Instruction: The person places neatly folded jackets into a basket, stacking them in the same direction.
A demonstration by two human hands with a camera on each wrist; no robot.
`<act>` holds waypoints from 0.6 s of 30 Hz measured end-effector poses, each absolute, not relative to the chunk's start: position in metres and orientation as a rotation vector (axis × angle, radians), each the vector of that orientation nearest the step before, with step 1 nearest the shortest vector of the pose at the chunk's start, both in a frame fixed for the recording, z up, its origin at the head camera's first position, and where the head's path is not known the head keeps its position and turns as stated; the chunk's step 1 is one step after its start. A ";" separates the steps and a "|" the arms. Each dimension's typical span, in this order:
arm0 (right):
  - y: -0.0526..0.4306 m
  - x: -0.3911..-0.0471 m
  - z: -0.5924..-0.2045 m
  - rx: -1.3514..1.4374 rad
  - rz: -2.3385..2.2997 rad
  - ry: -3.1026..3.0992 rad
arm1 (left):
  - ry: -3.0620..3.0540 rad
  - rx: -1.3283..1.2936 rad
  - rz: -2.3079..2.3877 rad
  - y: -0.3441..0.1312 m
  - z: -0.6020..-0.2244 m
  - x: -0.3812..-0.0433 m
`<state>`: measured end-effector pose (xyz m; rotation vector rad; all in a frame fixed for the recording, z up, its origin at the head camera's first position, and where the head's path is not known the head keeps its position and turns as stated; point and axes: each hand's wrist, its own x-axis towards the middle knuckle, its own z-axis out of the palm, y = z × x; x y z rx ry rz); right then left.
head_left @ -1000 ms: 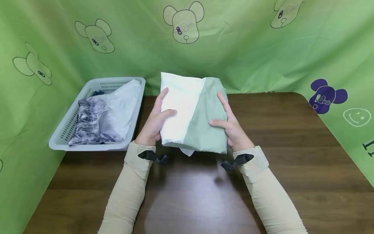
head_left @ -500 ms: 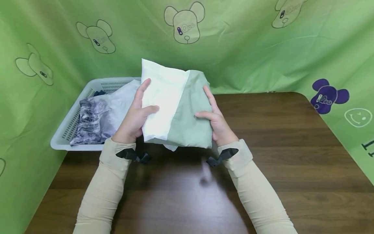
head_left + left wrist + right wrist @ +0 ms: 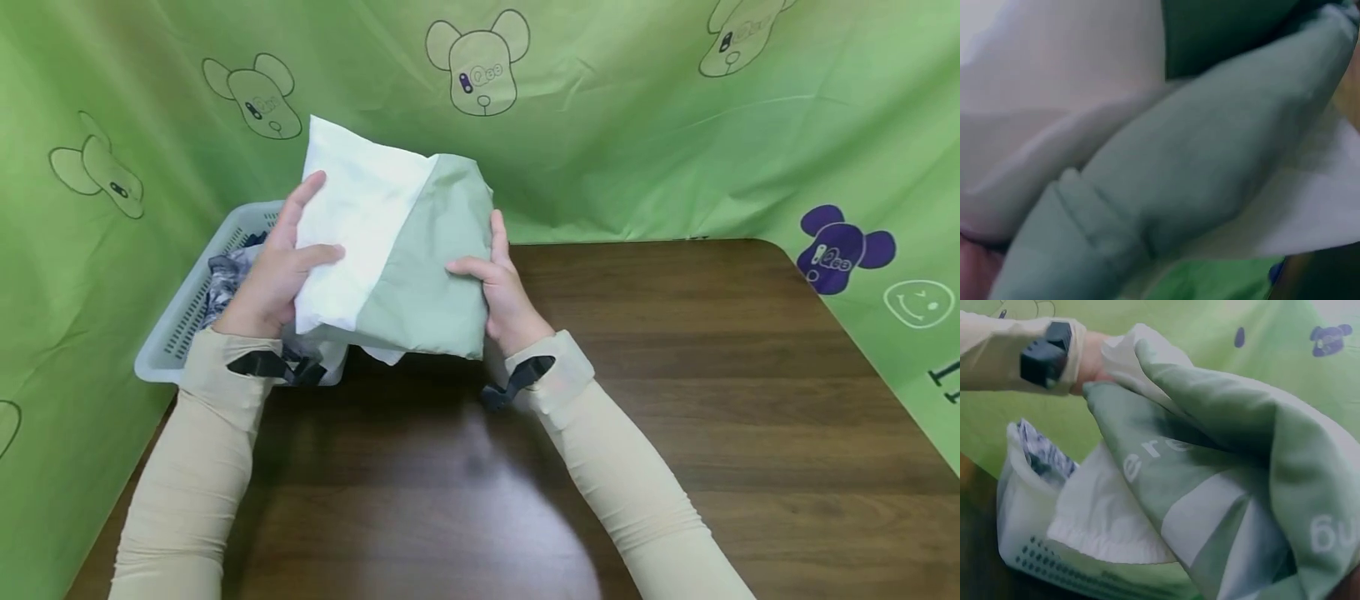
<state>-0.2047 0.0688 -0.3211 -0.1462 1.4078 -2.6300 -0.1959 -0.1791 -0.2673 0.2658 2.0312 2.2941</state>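
A folded white and green garment [image 3: 397, 242] is held up in the air between both hands, partly over the basket. My left hand [image 3: 270, 275] grips its white side, thumb on top and other fingers around the edge. The right hand [image 3: 510, 300] grips the green side the same way. Pale lettering shows on the garment's folded underside [image 3: 1235, 412] in the right wrist view, where a loose white flap with a gathered edge [image 3: 1110, 519] hangs down. Close folds of the cloth [image 3: 1197, 144] fill the left wrist view.
A light grey-blue plastic basket [image 3: 156, 362] stands on the left of the brown wooden table [image 3: 675, 400]. Inside lies a dark patterned garment [image 3: 225, 275], partly hidden by the left arm. A green printed curtain [image 3: 600, 167] borders the back and sides.
Both hands have carried the folded garment leftwards and slightly up, from over the table to partly over the basket. It has tilted a little and now hides much of the basket's contents.
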 end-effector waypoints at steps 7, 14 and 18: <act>0.033 -0.212 -0.317 -0.156 -2.685 1.261 | 2.002 0.356 2.311 -0.218 -0.263 -0.207; -0.001 -0.213 -0.319 -0.165 -2.702 1.088 | 1.960 0.353 2.354 -0.255 -0.267 -0.209; -0.015 -0.214 -0.320 -0.190 -2.683 1.037 | 1.944 0.319 2.384 -0.274 -0.275 -0.211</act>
